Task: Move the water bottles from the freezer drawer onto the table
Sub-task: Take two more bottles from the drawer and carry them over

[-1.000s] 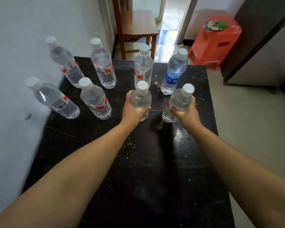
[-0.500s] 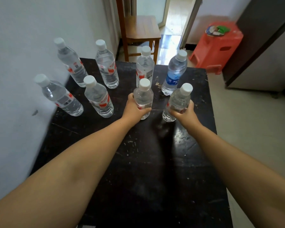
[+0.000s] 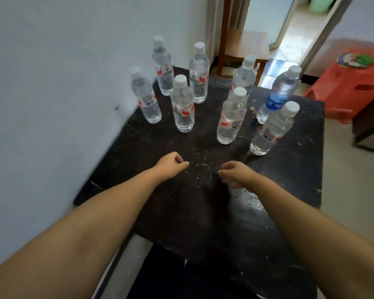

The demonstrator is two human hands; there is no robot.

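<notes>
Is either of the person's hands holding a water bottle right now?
No, the left hand and right hand hover empty above the table.

Beyond the scuffed black table (image 3: 203,212), the brown wooden chair (image 3: 244,50) is blurred; bottle label print is too small to read.

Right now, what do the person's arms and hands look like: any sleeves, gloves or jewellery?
Both forearms are bare as far as the picture shows, with no sleeve in view. The left hand and right hand wear no gloves, and I see no watch, bracelet or ring. The picture is slightly blurred, so small details could escape notice.
</notes>
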